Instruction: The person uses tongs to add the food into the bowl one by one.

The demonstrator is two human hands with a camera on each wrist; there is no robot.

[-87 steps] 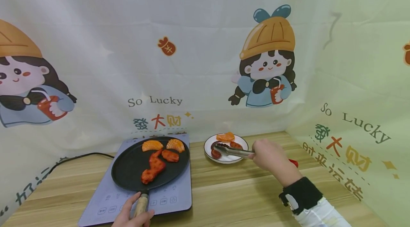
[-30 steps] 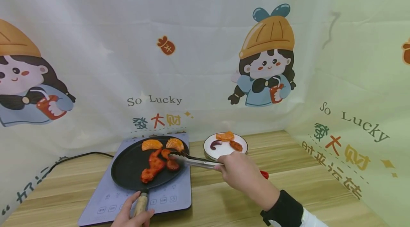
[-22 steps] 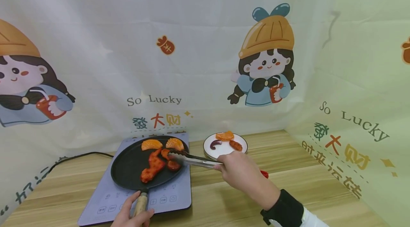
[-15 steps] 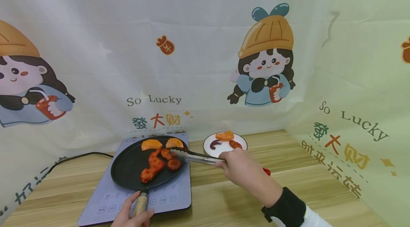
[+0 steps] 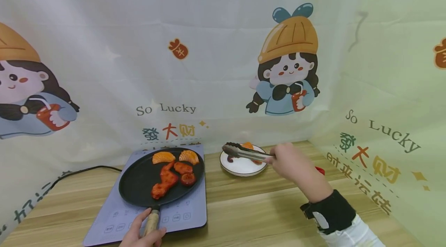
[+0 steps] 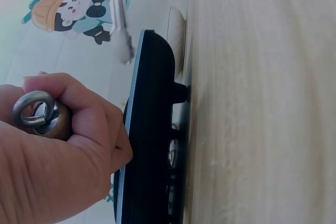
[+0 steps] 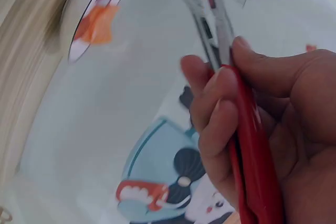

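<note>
My left hand (image 5: 142, 232) grips the wooden handle (image 5: 152, 222) of a black frying pan (image 5: 136, 187); a metal ring (image 6: 34, 109) on the handle's end shows in the left wrist view. My right hand (image 5: 296, 169) holds metal tongs (image 5: 249, 153) by their red handles (image 7: 254, 150), thumb on one side, fingers curled on the other. The tongs' tips are slightly parted above the white plate (image 5: 240, 168). In the pan lie a red chicken wing (image 5: 168, 179), two orange wedges (image 5: 163, 157), a reddish meat piece (image 5: 183, 168) and a round dark-red piece (image 5: 188, 179).
The pan sits on a flat induction cooker (image 5: 115, 220), whose black cable (image 5: 94, 167) runs left. On the plate are an orange piece (image 5: 247, 145), a dark curled tentacle (image 5: 230, 159) and a reddish piece partly hidden by the tongs. A printed cloth (image 5: 216, 65) stands behind the wooden table (image 5: 251, 212).
The round dark-red piece went from the plate into the pan with the tongs. My right hand has since moved the tongs back right, over the plate. My left hand stays on the handle.
</note>
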